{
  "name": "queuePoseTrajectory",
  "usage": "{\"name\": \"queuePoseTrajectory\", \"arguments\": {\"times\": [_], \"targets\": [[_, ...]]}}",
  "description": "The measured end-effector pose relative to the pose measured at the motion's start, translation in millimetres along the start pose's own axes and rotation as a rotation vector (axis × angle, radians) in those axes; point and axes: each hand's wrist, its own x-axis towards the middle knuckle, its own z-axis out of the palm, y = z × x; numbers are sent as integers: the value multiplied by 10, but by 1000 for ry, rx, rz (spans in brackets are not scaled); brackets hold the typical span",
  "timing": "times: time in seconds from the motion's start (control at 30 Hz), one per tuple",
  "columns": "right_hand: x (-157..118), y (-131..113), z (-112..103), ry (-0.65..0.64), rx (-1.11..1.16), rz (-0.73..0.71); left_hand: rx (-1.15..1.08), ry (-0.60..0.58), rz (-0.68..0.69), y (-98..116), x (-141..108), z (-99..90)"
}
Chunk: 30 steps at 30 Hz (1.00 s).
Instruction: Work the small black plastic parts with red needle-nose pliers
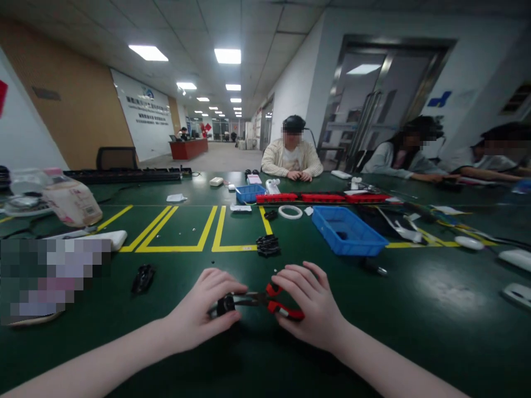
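Note:
Low in the middle of the view, my left hand [213, 307] is closed round a small black part [226, 304]. My right hand [309, 304] grips the red handles of the pliers [286, 310], whose metal jaws point left and reach the black part. Whether the jaws are clamped on it is too small to tell. A black part [143, 278] lies on the green table [174, 365] to the left of my left hand. Beyond my hands, another black piece [268, 245] sits by the yellow tape.
A blue tray [348, 229] stands beyond my right hand, with a smaller blue bin [249, 193] farther back. Red strips [323, 198] lie across the table. At left is a plastic package [72, 202]. A person [292, 152] sits opposite; others sit at right.

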Motion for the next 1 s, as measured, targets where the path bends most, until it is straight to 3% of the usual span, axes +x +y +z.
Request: {"name": "queuePoseTrajectory", "arguments": {"times": [0.2, 0.33, 0.53, 0.67, 0.83, 1.0], "targets": [[26, -32, -82, 67, -154, -119, 182, -179, 90, 251, 419, -23], [66, -84, -156, 71, -215, -75, 295, -260, 62, 288, 592, -59], [156, -182, -318, 18, -61, 86, 659, -145, 218, 423, 636, -173], [219, -192, -401, -154, 149, 267, 837, -57, 404, 534, 601, -141], [252, -197, -390, -422, 415, 459, 931, 97, 544, 522, 542, 20], [203, -224, -259, -403, 408, 465, 845, 196, 542, 501, 474, 1]]}}
